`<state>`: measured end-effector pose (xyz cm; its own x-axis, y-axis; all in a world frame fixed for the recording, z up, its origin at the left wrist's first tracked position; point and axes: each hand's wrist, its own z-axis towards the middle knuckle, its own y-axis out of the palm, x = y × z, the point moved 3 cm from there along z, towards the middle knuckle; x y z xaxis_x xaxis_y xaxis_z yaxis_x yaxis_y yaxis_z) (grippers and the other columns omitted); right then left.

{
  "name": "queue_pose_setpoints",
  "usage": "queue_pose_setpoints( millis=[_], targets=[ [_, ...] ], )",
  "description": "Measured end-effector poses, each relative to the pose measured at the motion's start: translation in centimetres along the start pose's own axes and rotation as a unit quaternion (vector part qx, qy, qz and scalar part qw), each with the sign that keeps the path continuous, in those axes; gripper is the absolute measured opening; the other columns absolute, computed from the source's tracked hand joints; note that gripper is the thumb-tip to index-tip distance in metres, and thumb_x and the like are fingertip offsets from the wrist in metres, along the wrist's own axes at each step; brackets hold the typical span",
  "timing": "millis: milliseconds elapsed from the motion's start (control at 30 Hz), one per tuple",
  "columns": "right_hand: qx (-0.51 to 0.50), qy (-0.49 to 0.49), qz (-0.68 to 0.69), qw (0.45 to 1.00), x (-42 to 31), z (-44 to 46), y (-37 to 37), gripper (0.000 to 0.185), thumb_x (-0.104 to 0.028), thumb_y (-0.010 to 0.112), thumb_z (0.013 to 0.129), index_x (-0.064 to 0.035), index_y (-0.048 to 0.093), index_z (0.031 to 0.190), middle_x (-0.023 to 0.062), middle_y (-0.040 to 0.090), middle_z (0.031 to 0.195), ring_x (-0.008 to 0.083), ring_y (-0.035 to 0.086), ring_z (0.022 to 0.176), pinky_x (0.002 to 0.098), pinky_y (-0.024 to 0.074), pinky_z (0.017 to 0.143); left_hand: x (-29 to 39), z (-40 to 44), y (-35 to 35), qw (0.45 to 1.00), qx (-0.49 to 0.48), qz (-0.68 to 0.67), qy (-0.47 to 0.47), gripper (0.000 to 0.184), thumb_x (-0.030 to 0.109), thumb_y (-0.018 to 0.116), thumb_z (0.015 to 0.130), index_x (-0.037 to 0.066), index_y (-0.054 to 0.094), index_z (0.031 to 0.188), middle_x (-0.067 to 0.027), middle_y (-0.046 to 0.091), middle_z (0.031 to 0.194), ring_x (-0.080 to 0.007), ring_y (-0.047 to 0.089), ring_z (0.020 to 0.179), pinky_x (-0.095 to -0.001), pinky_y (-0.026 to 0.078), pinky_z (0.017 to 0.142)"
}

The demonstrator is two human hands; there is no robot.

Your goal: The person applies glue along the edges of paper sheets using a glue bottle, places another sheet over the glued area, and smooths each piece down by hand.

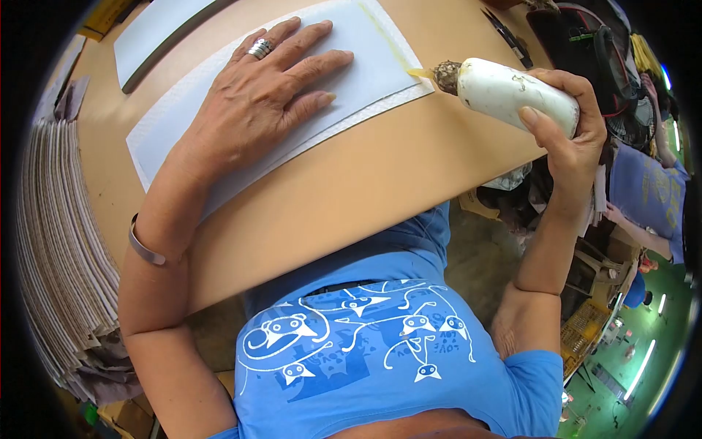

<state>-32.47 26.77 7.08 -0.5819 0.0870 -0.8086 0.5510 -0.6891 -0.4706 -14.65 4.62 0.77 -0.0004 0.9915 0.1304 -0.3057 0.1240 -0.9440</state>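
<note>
A light blue-white sheet (351,88) with a curved near edge lies on a textured white piece on the tan table. Pressing flat on the sheet is my left hand (270,95), its fingers spread, with a ring on one finger. My right hand (567,117) is wrapped round a white bottle (504,91), tilted so its crusted brown neck points left. The bottle's yellowish tip (420,72) is at the right end of the sheet, where a pale yellow streak (384,33) runs along the edge.
A curved white piece with a dark edge (157,36) lies at the upper left. Dark pens (508,36) are at the upper right. A tall stack of sheets (66,227) stands at the left. The table's near edge (351,245) borders my blue shirt. Another person in blue-grey clothing (647,186) is at the far right.
</note>
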Motion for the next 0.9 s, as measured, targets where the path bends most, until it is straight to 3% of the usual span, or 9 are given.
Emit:
queue_pose_setpoints(
  millis=[233,333,400,467,533,667,733,900],
  targets=[
    [0.023,0.039,-0.013,0.999,-0.5,-1.0,-0.1,0.031,-0.007,0.071,0.067,-0.0019,0.058,0.094,0.0022,0.060,0.085,0.0074,0.054,0.075,0.0200,0.0440,0.067,0.0,-0.1,0.3,1.000,0.008,-0.003,-0.009,0.039,0.037,0.048,0.088,0.019,0.052,0.122,-0.0087,0.041,0.135,-0.0290,0.033,0.127,-0.0387,0.023,0.107],
    [0.043,0.057,-0.010,0.997,-0.6,-1.6,0.3,0.030,-0.008,0.070,0.067,-0.0017,0.058,0.094,0.0029,0.060,0.085,0.0082,0.055,0.075,0.0208,0.0441,0.068,-0.3,0.0,0.1,1.000,0.000,-0.013,-0.015,0.046,0.036,0.049,0.088,0.016,0.043,0.129,-0.0082,0.041,0.135,-0.0287,0.033,0.128,-0.0364,0.023,0.108],
    [0.051,0.046,-0.011,0.998,-0.6,-2.2,0.6,0.030,-0.009,0.070,0.067,-0.0017,0.058,0.093,0.0037,0.060,0.085,0.0088,0.055,0.076,0.0215,0.0443,0.068,0.7,0.7,-1.7,1.000,-0.015,0.021,-0.012,0.029,0.021,0.056,0.083,0.007,0.050,0.108,-0.0096,0.050,0.112,-0.0243,0.046,0.106,-0.0343,0.035,0.092],
    [0.069,0.049,-0.018,0.996,-0.6,-2.8,0.8,0.030,-0.010,0.071,0.067,-0.0017,0.058,0.093,0.0045,0.060,0.087,0.0098,0.055,0.076,0.0224,0.0448,0.069,0.9,0.9,-2.3,0.999,-0.043,0.019,-0.026,0.024,0.015,0.057,0.082,0.003,0.054,0.102,-0.0097,0.053,0.107,-0.0237,0.049,0.102,-0.0347,0.038,0.088],
    [0.086,0.050,-0.024,0.995,-0.8,-3.4,1.1,0.031,-0.010,0.071,0.067,-0.0015,0.057,0.094,0.0053,0.060,0.088,0.0107,0.056,0.077,0.0232,0.0453,0.069,0.4,0.6,-2.1,0.995,-0.080,-0.015,-0.060,0.030,0.019,0.053,0.084,0.004,0.053,0.111,-0.0085,0.049,0.119,-0.0270,0.042,0.115,-0.0378,0.032,0.097],
    [0.088,0.007,-0.025,0.996,-1.6,-4.6,2.6,0.034,-0.010,0.073,0.066,-0.0010,0.057,0.094,0.0070,0.061,0.091,0.0123,0.057,0.079,0.0242,0.0461,0.071,-1.2,0.5,-1.7,0.980,-0.083,-0.159,-0.083,0.025,0.015,0.055,0.083,0.003,0.056,0.105,-0.0091,0.051,0.116,-0.0248,0.045,0.111,-0.0364,0.036,0.094],
    [0.080,-0.026,-0.011,0.996,-1.7,-4.8,3.0,0.034,-0.009,0.073,0.066,-0.0011,0.056,0.095,0.0082,0.061,0.091,0.0127,0.057,0.080,0.0247,0.0467,0.072,-0.8,0.6,-2.7,0.978,-0.104,-0.162,-0.083,0.024,0.014,0.056,0.083,0.004,0.057,0.105,-0.0094,0.051,0.115,-0.0243,0.046,0.111,-0.0365,0.037,0.094],
    [0.102,0.028,-0.012,0.994,-2.0,-5.0,3.0,0.033,-0.006,0.072,0.067,-0.0011,0.056,0.095,0.0089,0.062,0.092,0.0129,0.058,0.081,0.0252,0.0472,0.073,-1.6,-0.3,-3.9,0.987,-0.121,-0.089,-0.050,0.028,0.015,0.059,0.081,0.010,0.058,0.108,-0.0081,0.053,0.116,-0.0226,0.047,0.110,-0.0367,0.037,0.095]
  ],
)
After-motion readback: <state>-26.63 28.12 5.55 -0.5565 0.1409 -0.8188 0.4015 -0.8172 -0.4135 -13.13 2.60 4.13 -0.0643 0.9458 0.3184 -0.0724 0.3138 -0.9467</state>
